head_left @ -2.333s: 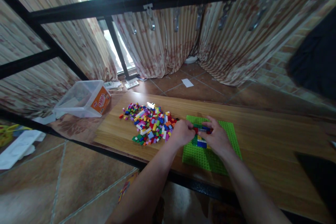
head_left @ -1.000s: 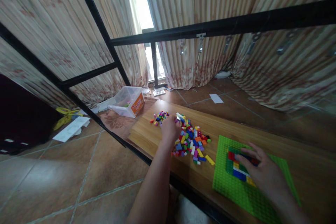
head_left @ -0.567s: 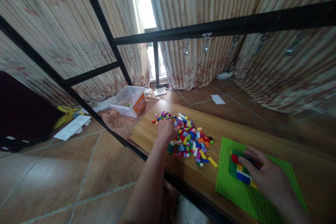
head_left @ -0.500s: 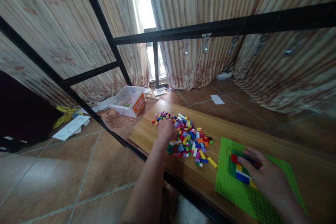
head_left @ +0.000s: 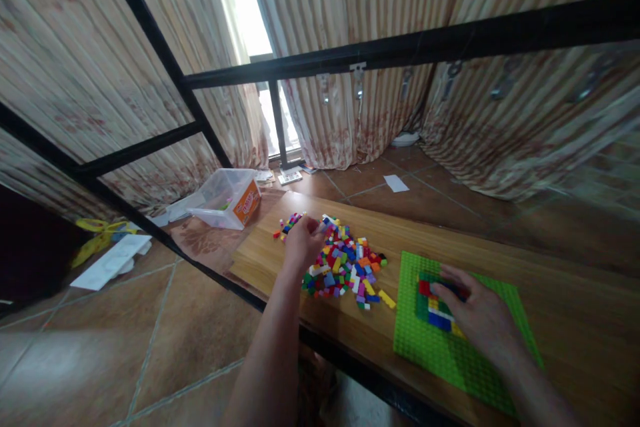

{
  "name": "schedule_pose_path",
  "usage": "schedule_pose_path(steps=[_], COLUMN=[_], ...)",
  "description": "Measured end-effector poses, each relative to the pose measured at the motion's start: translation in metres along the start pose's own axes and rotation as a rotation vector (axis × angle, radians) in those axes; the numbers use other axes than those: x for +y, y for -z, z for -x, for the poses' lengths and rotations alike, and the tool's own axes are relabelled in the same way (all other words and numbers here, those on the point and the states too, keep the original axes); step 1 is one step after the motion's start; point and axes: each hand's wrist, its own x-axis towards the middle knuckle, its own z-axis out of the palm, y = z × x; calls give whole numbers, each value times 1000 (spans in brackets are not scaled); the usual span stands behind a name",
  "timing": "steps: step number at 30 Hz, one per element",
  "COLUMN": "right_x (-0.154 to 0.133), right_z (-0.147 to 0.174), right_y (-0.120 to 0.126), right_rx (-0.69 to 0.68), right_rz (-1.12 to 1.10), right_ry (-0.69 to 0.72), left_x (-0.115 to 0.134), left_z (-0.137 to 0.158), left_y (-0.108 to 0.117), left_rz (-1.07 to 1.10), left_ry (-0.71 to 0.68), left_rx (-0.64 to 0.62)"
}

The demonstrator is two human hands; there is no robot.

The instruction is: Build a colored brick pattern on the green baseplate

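Note:
My left hand (head_left: 303, 241) reaches into the far left part of a loose pile of small toy building bricks (head_left: 345, 260) in many colours. Its fingers are bent and pressed together at the tips; whatever they pinch is too small to make out. On the right, a green studded baseplate (head_left: 415, 340) lies on the wooden board. Built on it is a flat group of bricks (head_left: 440, 321) in green, red, yellow, white and blue. My right hand (head_left: 475, 307) is curled over that group, thumb near the red brick, covering its right side.
A clear plastic box (head_left: 220, 203) with an orange label stands beyond the left end of the wooden tabletop (head_left: 255, 257). Black metal bars (head_left: 310, 70) run across in front of the curtains. White paper (head_left: 396, 183) and a white panel (head_left: 113, 260) lie on the tiled floor.
The view has shifted, so everything sits farther left. My left hand has turned slightly within the pile, its fingertips drawn together. My right hand stays over the built bricks.

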Motion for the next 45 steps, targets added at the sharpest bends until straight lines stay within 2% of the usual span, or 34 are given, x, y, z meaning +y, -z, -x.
schedule_pose_path(steps=[3,6,9,14,19,25,28,32,38,45], right_x=[-8,-23,-40,-56,-62,-61,-58,-56,-56,-60], right_z=[2,7,13,17,17,16,15,16,18,17], right_y=[3,8,8,2,7,12,13,16,16,14], right_rx=[63,192,211,66,-36,-71,-72,-108,-138,-262], right_rz=[-9,-84,-280,-604,-731,-775,-810,-859,-929,-1208], right_ry=[12,4,8,-30,-75,-84,-124,-178,-224,-374], left_x=[8,24,44,71,81,84,84,83,80,79], left_z=[4,17,39,75,89,92,92,90,86,84], left_y=[-6,-25,-52,-86,-95,-106,-110,-107,-101,-104], left_rz=[517,869,1061,1247,1287,1315,1246,1165,1159,1190], left_ry=[4,17,92,272,370,374,322,236,287,292], left_rx=[-142,-296,-429,-518,-518,-518,-523,-564,-642,-625])
